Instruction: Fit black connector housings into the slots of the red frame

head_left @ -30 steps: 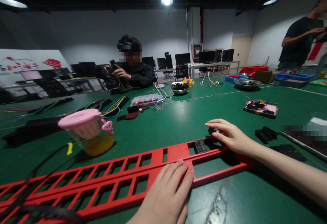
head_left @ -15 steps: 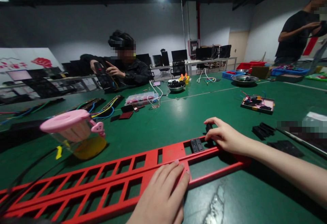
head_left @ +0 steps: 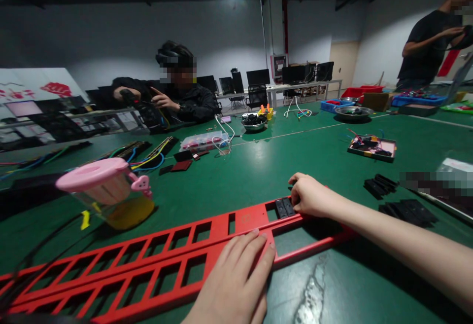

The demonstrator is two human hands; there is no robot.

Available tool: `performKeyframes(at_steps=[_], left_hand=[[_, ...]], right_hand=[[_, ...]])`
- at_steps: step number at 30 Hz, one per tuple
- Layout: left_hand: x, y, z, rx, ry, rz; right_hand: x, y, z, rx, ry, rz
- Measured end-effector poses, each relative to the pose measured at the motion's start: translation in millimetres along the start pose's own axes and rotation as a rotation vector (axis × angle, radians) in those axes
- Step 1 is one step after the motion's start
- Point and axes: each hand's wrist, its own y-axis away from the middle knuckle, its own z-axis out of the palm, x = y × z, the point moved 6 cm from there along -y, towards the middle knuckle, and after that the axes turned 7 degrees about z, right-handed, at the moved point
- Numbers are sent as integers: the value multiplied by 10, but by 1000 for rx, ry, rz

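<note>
A long red frame (head_left: 244, 219) with rows of rectangular openings lies across the green table. My left hand (head_left: 236, 279) rests flat on its middle, fingers stretched out. At the frame's right end, my right hand (head_left: 310, 197) is closed, its fingertips down at the upper row. The black plastic block it held half a second ago is now hidden behind the fingers. Just left of those fingertips, two black plastic blocks (head_left: 285, 207) sit side by side in an opening of the upper row.
More black pieces (head_left: 408, 211) lie to the right, near a small box of wired parts (head_left: 372, 146). A pink-lidded jug (head_left: 107, 191) with yellow liquid stands at left, behind the frame. Beyond are a clear case (head_left: 205, 140) and a metal bowl (head_left: 253, 123). Two other people are across the room.
My right hand has lowered and turned over the frame, bringing the black block down out of sight. My left hand stays in place. The seated person's hands have shifted slightly.
</note>
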Motion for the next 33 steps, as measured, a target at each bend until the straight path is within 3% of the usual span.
performKeyframes(at_steps=[13, 27, 30, 33], left_hand=[[5, 35, -10, 3, 68, -10], [9, 44, 6, -15, 54, -7], [7, 46, 10, -8, 59, -9], [5, 46, 16, 0, 62, -5]], right_hand=[[11, 159, -43, 109, -83, -51], [329, 142, -230, -27, -262, -37], [353, 148, -372, -12, -219, -10], [460, 489, -752, 145, -126, -16]])
